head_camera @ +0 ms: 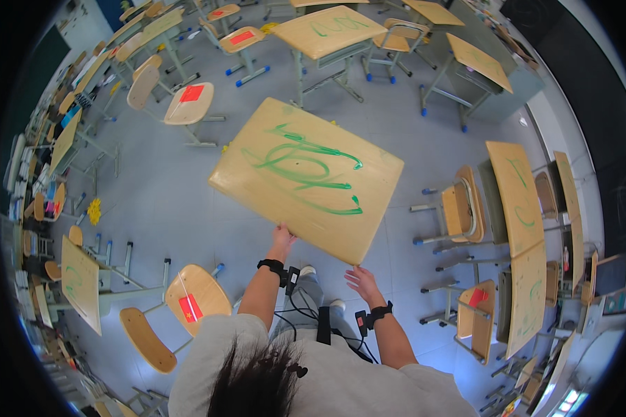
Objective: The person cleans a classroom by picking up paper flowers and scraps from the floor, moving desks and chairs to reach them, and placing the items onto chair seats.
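In front of me is a school desk with a pale wooden top (313,172), turned at a slant and smeared with green strokes. My left hand (283,241) is at its near edge, the fingers partly hidden beneath the rim. My right hand (362,284) is by the near right corner, fingers spread, fingertips at or just under the corner; firm contact cannot be told. The desk's legs are hidden under the top. Each wrist wears a black strap with a small cabled device.
A wooden chair (201,292) with a small red flag stands at my left. Joined desks (519,208) and chairs line the right. Another green-marked desk (328,31) stands ahead, with a flag-bearing chair (193,109) to its left. A yellow pompom (94,211) lies on the floor.
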Available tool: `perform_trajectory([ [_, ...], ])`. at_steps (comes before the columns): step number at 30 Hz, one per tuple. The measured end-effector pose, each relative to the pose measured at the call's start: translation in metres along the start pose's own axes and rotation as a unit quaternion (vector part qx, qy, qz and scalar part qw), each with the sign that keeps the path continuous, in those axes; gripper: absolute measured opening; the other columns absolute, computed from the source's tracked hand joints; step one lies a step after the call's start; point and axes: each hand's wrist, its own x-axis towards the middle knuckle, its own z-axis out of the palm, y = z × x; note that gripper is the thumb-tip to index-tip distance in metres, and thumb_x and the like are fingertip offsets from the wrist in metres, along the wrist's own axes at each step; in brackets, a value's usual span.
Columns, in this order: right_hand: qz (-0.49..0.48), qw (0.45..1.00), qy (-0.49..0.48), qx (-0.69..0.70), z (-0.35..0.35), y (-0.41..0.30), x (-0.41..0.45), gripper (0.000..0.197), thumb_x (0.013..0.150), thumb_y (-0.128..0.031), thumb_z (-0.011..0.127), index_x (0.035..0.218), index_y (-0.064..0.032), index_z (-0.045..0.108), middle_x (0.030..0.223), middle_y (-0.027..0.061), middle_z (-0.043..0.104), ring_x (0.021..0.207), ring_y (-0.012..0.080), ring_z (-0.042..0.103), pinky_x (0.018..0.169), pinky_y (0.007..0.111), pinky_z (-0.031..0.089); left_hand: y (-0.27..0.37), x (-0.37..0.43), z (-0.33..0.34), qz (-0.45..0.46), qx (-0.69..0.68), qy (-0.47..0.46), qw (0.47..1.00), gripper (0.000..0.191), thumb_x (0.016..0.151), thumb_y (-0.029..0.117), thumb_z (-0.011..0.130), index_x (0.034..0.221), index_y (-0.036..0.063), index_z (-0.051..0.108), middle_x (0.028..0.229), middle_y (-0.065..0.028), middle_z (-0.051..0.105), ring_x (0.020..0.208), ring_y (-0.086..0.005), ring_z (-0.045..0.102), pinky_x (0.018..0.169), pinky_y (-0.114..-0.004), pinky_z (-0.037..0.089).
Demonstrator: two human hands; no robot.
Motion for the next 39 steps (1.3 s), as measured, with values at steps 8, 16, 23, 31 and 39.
perform_trajectory([
  [8,-0.054,0.991,0.117,0.033,-0.079,0.068,-0.087,0.031,0.078,-0.019,0.047,0.102,-0.0008,0.039,0.099,0.0150,0.051,0.093,0.0239,0.049,0.078,0.033,0.037,-0.135,-0.048,0.046,0.001,-0.065,-0.057,0.996,0.025,0.085,0.028,0.032,0.100,0.0085,0.038,0.091,-0.0072,0.049,0.078,-0.0167,0.051,0.064,-0.031,0.045],
  [16,-0.051,0.986,0.152,0.049,-0.136,0.143,-0.153,0.033,0.078,-0.018,0.045,0.103,0.0024,0.039,0.099,0.0157,0.051,0.092,0.0239,0.050,0.076,0.032,0.037,-0.194,-0.148,0.096,-0.178,-0.114,-0.236,0.949,0.031,0.085,0.027,0.026,0.108,0.0065,0.032,0.107,-0.0101,0.043,0.108,-0.0186,0.037,0.088,-0.034,0.030],
  [23,-0.048,0.986,0.155,-0.019,-0.138,0.160,-0.164,0.031,0.076,-0.019,0.045,0.100,0.0011,0.041,0.096,0.0148,0.052,0.090,0.0228,0.050,0.074,0.031,0.038,-0.159,-0.166,0.018,0.215,0.282,0.016,0.935,0.024,0.075,0.024,0.042,0.080,0.0030,0.053,0.071,-0.0118,0.056,0.071,-0.0272,0.052,0.060,-0.038,0.040],
  [31,-0.074,0.994,0.054,-0.054,-0.030,0.185,-0.133,0.027,0.076,-0.018,0.048,0.096,-0.0002,0.044,0.091,0.0133,0.055,0.085,0.0198,0.053,0.069,0.027,0.040,-0.078,-0.104,-0.207,0.172,0.369,-0.042,0.913,0.030,0.066,0.022,0.061,0.086,0.0006,0.054,0.069,-0.0081,0.055,0.064,-0.0190,0.053,0.059,-0.032,0.043],
  [39,-0.084,0.963,-0.076,0.244,0.148,0.252,-0.022,0.031,0.078,-0.019,0.049,0.102,-0.0035,0.039,0.101,0.0077,0.047,0.095,0.0226,0.044,0.081,0.035,0.034,-0.065,-0.182,-0.252,-0.026,0.209,-0.218,0.953,0.031,0.072,0.032,0.052,0.091,0.0069,0.051,0.084,-0.0045,0.056,0.075,-0.0144,0.053,0.068,-0.028,0.038],
])
